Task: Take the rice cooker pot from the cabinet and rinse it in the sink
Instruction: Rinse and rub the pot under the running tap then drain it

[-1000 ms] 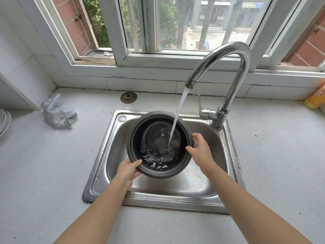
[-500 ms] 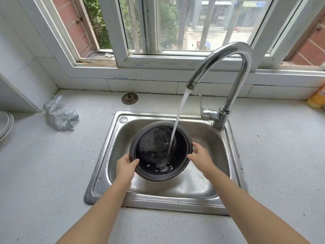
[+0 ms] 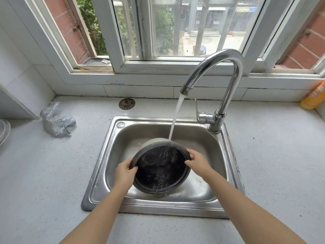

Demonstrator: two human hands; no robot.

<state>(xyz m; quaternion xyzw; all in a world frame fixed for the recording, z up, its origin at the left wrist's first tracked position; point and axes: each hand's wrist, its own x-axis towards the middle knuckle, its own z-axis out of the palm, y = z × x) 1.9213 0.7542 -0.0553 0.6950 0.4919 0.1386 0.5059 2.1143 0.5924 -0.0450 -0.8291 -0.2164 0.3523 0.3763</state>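
Observation:
The black rice cooker pot [image 3: 161,169] is held inside the steel sink [image 3: 102,166], tipped with its open mouth toward me and its pale outer wall showing at the top. My left hand [image 3: 124,175] grips the rim on the left, thumb inside. My right hand [image 3: 197,162] grips the rim on the right, fingers curled over the edge. Water runs from the chrome faucet [image 3: 226,81] and strikes the pot's upper inner wall. Water spills over the pot's lower rim into the basin.
A silver scouring cloth [image 3: 55,121] lies on the counter to the left, a round drain strainer [image 3: 127,103] behind the sink. An orange bottle [image 3: 314,97] stands at the far right. White dishes [image 3: 4,131] show at the left edge. The window sill runs behind the faucet.
The pot has dropped lower in the sink and tipped from nearly level toward me, so the water inside pours out. Both hands kept their grip and moved down with it.

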